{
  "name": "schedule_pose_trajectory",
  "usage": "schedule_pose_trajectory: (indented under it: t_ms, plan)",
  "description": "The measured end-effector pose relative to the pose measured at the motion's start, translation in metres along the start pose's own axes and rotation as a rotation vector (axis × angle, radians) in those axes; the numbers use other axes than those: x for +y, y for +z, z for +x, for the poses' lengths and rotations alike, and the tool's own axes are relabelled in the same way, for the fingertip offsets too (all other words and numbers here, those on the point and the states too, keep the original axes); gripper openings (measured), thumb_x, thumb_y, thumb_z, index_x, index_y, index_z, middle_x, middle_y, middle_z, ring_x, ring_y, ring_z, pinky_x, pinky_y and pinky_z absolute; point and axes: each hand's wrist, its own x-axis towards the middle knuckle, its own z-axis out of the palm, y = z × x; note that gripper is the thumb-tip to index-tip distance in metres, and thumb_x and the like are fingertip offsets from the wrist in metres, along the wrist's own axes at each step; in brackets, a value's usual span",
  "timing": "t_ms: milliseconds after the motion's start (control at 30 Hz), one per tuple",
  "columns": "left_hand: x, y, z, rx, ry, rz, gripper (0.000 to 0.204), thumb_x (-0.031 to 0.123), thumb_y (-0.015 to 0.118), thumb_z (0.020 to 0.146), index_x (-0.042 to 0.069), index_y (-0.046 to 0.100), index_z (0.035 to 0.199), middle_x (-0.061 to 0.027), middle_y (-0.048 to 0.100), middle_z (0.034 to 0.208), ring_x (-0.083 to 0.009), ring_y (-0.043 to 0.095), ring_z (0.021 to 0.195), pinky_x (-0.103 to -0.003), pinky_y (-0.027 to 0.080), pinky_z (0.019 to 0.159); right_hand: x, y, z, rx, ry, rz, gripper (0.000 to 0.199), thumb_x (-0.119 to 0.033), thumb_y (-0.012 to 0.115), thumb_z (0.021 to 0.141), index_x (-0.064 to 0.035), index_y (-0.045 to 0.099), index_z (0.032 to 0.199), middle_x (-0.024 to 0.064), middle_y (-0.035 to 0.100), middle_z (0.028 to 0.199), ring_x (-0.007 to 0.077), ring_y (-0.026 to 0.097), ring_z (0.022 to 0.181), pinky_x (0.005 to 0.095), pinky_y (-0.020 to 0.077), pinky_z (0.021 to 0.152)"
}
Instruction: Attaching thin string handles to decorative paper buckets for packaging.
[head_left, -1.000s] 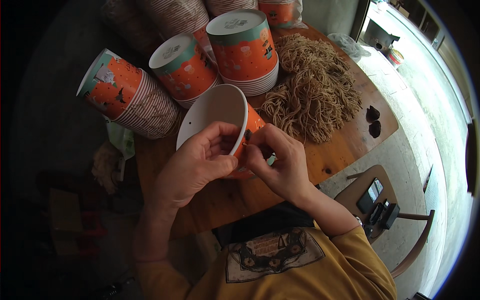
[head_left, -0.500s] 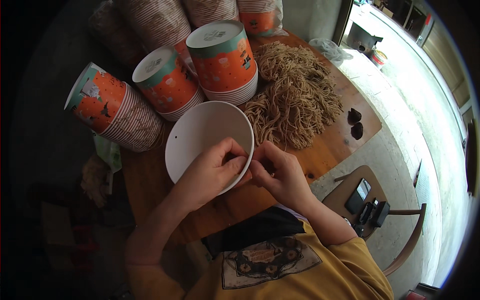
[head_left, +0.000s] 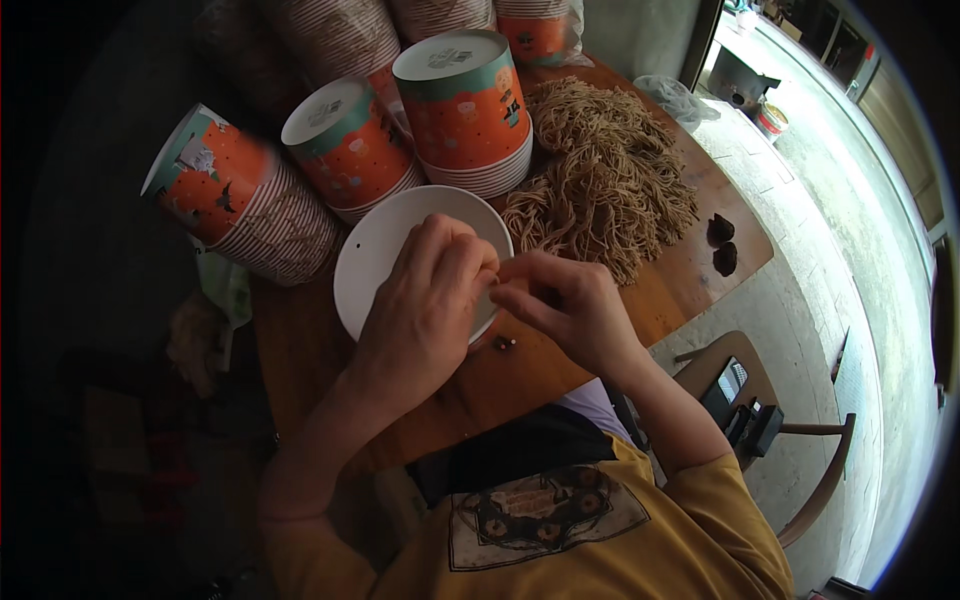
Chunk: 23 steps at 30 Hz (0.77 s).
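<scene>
A paper bucket (head_left: 362, 275), white inside with a small dark hole near its left rim, sits mouth up on the table in front of me. Over its opening is my left hand (head_left: 432, 290), back up, with the fingers closed in a pinch. My right hand (head_left: 575, 300) meets it by the bucket's right rim, thumb and forefinger pinched together. Whatever lies between the fingertips is too small to make out. Just beyond the bucket, to the right, spreads a heap of tan twisted cords (head_left: 605, 180).
Stacks of orange and green paper buckets stand upside down behind, one stack (head_left: 235, 195) leaning at left. Bagged stacks (head_left: 330, 40) rise farther back. Two dark lumps (head_left: 721, 245) lie near the table's (head_left: 560, 350) right edge. A chair (head_left: 745, 385) at right holds a phone and black items.
Both hands have lifted from the bucket's right rim. The left fingers came up out of the bucket's mouth, and the fingertips now meet above the rim. The whole view has shifted slightly.
</scene>
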Motion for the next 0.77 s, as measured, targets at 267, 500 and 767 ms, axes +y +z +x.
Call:
schedule_pose_trajectory:
  t_ms: [267,500,767]
  plan:
    - [-0.01,0.003,-0.003,-0.189,-0.763,-1.127,0.029,0.004,0.057,0.088,0.001,0.049,0.116,-0.0059,0.058,0.108,-0.0084,0.057,0.095,-0.022,0.046,0.085,0.014,0.009,0.009,-0.034,0.164,0.452,0.014,-0.015,0.063,0.089,-0.0012,0.064,0.09,-0.0026,0.061,0.075,0.0019,0.053,0.072,0.0209,0.0453,0.066]
    - [-0.021,0.01,-0.002,-0.241,-0.805,-1.19,0.024,0.008,0.06,0.089,0.003,0.053,0.112,-0.0032,0.061,0.098,-0.0055,0.055,0.083,-0.02,0.045,0.072,-0.002,-0.008,0.013,-0.075,0.225,0.497,0.014,-0.015,0.06,0.091,-0.0045,0.06,0.1,-0.0046,0.058,0.076,0.0025,0.052,0.073,0.0189,0.0423,0.064]
    - [-0.024,0.01,0.001,-0.288,-0.754,-1.306,0.016,0.015,0.06,0.091,0.005,0.058,0.104,-0.0034,0.065,0.091,-0.0061,0.053,0.072,-0.019,0.041,0.063,-0.027,-0.043,0.047,-0.495,-0.175,0.142,0.016,-0.011,0.058,0.089,-0.0053,0.058,0.105,0.0061,0.065,0.082,0.0152,0.065,0.079,0.0261,0.0502,0.072]
